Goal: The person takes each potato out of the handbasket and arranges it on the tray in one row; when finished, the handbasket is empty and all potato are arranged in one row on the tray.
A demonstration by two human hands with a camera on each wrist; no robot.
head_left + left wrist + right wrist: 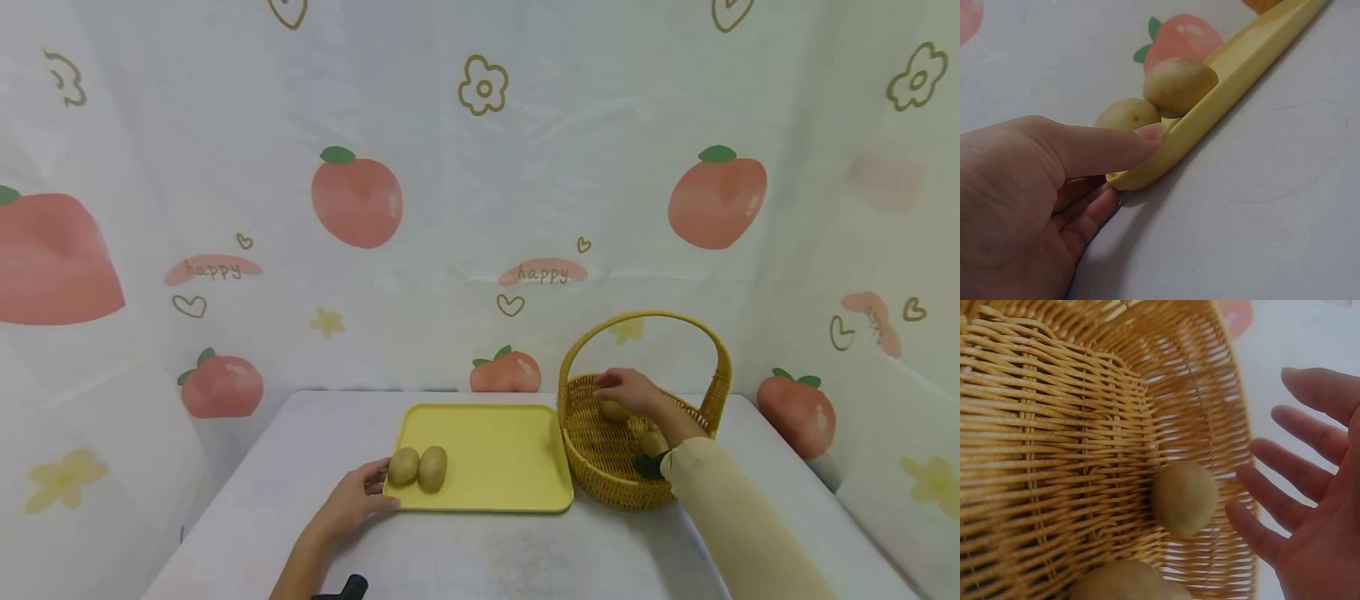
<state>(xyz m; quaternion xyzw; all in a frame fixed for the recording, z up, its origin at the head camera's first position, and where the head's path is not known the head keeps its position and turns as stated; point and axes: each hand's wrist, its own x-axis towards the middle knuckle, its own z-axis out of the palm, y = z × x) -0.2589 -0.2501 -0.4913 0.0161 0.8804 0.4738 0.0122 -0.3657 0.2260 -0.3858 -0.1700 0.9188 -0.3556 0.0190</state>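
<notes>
At the near left corner of the yellow tray (495,458), my left hand (352,498) holds the edge, its thumb over the rim and the other fingers outside and low in the left wrist view. Close by that corner, two potatoes (432,469) lie side by side on the tray. My right hand (633,390) is over the wicker basket (600,446), fingers spread and holding nothing. Inside the basket, one potato (1184,499) sits against the wall near the fingertips, apart from them. Another potato (1124,584) is partly cut off at the bottom of the right wrist view.
The basket's tall arched handle (645,315) rises above the right forearm. Tray and basket stand beside each other on a white-covered table (465,554). A fruit-printed curtain (480,183) hangs behind and on both sides.
</notes>
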